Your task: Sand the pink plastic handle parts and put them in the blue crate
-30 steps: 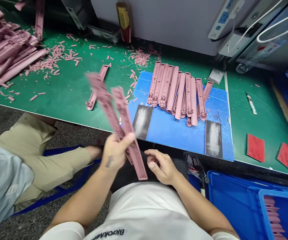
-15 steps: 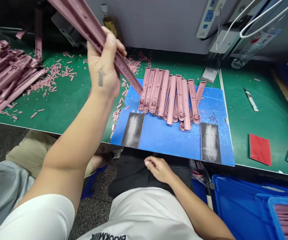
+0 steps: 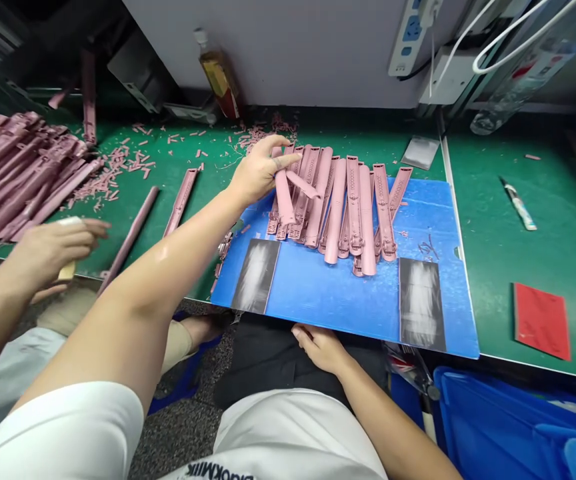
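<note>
Down from mid-air, the left hand now lies on a pink plastic strap, its fingers spread apart. The strap's long axis runs away from the person, atop the pile on the blue board; the right hand rests empty at the board's near edge.

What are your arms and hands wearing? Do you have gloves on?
No gloves! The bare left hand and bare right hand show no rings or bands. The left arm comes out of a short white sleeve, and the white T-shirt has dark letters across its front.
</note>
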Available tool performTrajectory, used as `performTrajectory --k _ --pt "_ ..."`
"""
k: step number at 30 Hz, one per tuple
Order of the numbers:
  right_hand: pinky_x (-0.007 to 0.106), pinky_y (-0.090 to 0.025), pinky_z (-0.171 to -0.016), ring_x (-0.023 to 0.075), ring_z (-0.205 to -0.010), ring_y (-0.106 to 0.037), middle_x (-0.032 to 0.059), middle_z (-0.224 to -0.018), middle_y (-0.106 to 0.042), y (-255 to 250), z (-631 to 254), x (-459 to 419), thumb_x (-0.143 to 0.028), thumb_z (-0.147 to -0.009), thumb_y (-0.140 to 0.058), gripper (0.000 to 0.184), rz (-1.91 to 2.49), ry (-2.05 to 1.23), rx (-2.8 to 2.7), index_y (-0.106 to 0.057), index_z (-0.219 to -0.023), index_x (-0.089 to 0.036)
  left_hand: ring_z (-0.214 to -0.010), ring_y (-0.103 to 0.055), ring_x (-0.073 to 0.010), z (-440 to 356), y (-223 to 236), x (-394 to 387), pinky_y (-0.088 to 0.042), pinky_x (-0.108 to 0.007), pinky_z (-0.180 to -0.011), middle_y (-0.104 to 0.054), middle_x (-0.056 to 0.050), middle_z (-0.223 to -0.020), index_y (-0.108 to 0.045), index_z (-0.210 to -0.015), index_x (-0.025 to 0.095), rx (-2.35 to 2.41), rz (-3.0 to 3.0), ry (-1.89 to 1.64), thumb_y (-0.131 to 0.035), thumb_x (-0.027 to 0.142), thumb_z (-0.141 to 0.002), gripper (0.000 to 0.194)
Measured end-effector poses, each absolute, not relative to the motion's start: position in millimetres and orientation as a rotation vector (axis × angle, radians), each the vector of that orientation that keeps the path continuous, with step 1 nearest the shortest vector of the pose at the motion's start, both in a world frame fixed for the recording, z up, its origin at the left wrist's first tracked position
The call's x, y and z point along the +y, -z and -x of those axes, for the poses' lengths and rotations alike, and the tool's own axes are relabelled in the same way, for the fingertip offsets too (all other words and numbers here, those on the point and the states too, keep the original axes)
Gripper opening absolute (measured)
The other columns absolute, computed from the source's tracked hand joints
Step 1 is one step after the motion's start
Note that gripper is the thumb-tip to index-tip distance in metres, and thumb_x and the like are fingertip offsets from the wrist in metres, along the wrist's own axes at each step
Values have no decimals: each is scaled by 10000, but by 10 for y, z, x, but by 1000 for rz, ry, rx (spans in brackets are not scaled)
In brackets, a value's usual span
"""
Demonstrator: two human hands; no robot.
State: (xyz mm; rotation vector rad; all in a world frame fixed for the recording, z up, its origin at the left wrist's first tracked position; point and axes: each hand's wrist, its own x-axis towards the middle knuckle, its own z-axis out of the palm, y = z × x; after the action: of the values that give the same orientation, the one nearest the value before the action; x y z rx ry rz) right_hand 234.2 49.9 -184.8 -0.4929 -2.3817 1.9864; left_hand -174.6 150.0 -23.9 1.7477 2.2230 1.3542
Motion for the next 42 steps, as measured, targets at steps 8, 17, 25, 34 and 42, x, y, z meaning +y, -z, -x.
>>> performTrajectory --k 8,17,25,34,42 --pt "337 -471 -754 189 -719 -560 -15 -809 -587 1934 -2307 485 -515 -1134 -419 348 620 -2080 -2367 -585 -990 -245 -1362 -628 -366 1846 150 1244 -455 -564 -1238 -709 -151 -1404 -816 -1172 213 2152 -1886 -962 -716 286 -835 359" --pt "315 -465 -721 172 -669 -591 -18 -796 -627 2038 -2233 456 -570 -1133 -434 402 735 -2097 -2425 -607 -983 -239 -1582 -497 -392 1717 -88 1369 -382 -583 -1331 -674 -104 -1516 -823 -1159 228 1994 -2114 -918 -759 383 -879 326" --pt "307 -456 -674 177 -639 -596 -14 -774 -628 1951 -2144 446 -522 -1116 -453 354 772 -2059 -2469 -616 -987 -236 -1588 -480 -379 1774 14 1129 -376 -615 -1344 -626 -97 -1559 -796 -1259 240 2153 -2106 -837 -574 268 -907 417" --pt "311 -502 -715 191 -763 -673 15 -891 -735 425 -2424 689 -447 -1146 -561 282 230 -1981 -2587 -731 -1044 -246 -1613 -429 -380 1708 153 799 -383 -584 -1337 -497 -141 -1700 -669 -1493 216 2322 -2010 -787 -563 241 -931 572" --pt "462 -547 -1013 336 -1094 -702 148 -1174 -771 -566 -1194 2142 -368 -1077 -527 319 429 -467 -2809 -762 -1188 -182 -1574 -470 -350 1393 -185 829 -413 -522 -1320 -534 -151 -1670 -642 -1524 192 2541 -1894 -870 -524 209 -1011 526"
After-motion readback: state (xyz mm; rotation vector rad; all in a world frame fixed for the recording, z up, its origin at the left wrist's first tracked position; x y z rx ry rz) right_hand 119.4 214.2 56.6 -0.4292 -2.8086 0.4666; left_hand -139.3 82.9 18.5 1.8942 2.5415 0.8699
